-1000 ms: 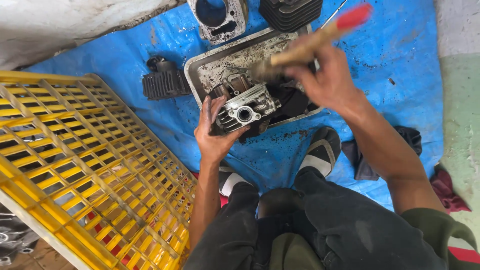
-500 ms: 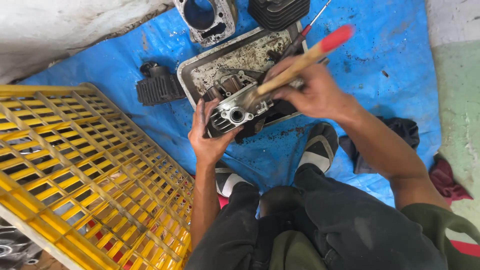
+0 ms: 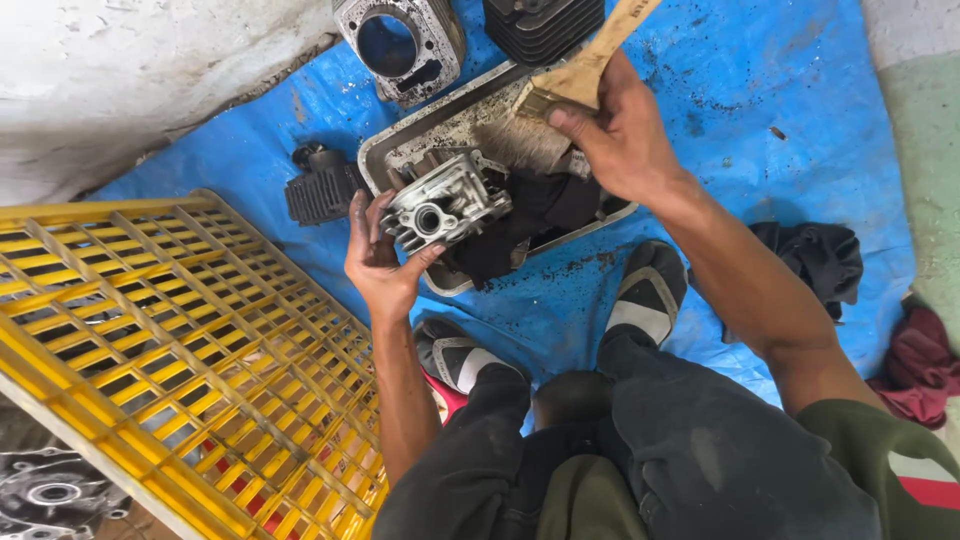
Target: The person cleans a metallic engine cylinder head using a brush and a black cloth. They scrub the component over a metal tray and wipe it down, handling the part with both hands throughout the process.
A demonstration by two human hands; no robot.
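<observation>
My left hand [image 3: 378, 262] grips a grey metal engine cylinder head [image 3: 443, 206] and holds it over a shallow metal tray [image 3: 440, 125] of dark liquid. My right hand [image 3: 620, 140] holds a wooden-handled paintbrush [image 3: 560, 100]; its bristles rest against the top right of the cylinder head. The tray lies on a blue tarp [image 3: 780, 120].
A yellow plastic crate [image 3: 160, 350] lies at the left. A grey cylinder block [image 3: 400, 42] and a black finned cylinder [image 3: 540, 25] sit beyond the tray, a black finned part [image 3: 322, 190] to its left. Dark rags [image 3: 822, 255] and a red cloth [image 3: 920, 365] lie at the right. My shoes [image 3: 648, 295] rest on the tarp.
The brush has come down onto the cylinder head, its handle now more upright. My left hand has kept the part over the tray with a small shift.
</observation>
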